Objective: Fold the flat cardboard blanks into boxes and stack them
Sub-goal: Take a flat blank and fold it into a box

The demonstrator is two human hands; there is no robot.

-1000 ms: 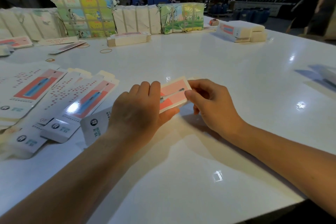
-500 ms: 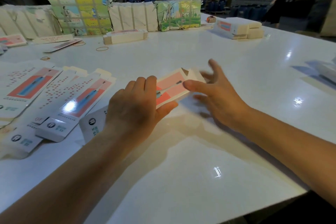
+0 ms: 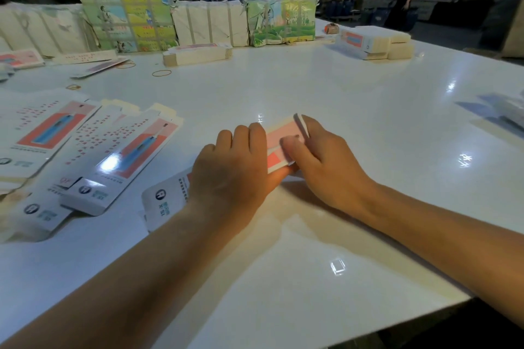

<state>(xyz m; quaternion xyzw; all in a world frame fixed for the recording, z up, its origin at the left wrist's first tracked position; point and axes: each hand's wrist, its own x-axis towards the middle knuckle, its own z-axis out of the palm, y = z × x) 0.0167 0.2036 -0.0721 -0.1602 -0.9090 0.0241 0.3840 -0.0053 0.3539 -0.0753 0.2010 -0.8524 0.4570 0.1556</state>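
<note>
Item: box [image 3: 283, 144], part-folded, lay on counter [image 3: 368, 110] between hands | left hand [image 3: 232, 170] was clasped over its middle | right hand [image 3: 320, 161] was pinched on its far end flap | judged light, thin, crease-prone; best held by edges | blanks [image 3: 113, 156] lay left.

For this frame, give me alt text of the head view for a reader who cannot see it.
Both hands grip one pink-and-white cardboard box on a glossy white table, the left hand over its middle and the right hand at its far end. Flat printed blanks lie fanned out to the left, with bundled paper stacks along the far edge.
</note>
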